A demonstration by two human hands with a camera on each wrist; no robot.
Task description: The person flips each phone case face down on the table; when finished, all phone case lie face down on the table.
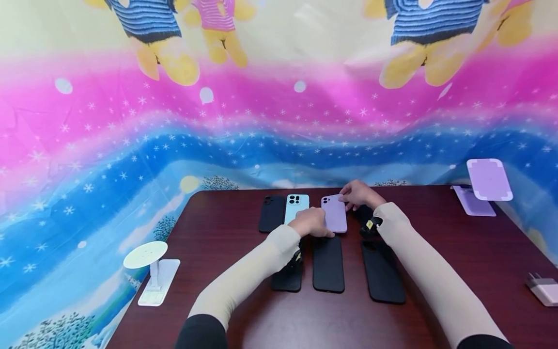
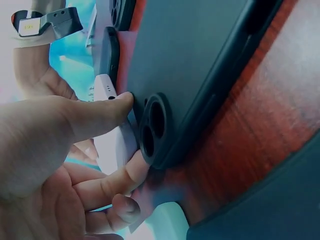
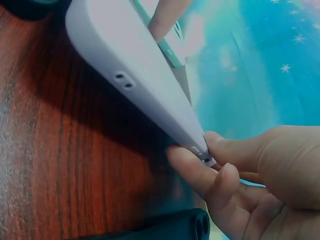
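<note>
A lilac phone case lies near the back of the table, its camera end away from me. At its upper right corner, my right hand pinches it between thumb and fingers; the right wrist view shows this corner of the lilac case close up. My left hand holds the lower left corner, thumb by the bottom edge and a finger along the left side. Just in front lies a black phone case, its camera end right by my left fingertips. To the left, a pale mint phone case is partly covered by my left hand.
More black phone cases lie about: one at back left, one under my left wrist, one front right. A white stand is at the left edge, a lilac stand back right, a charger far right.
</note>
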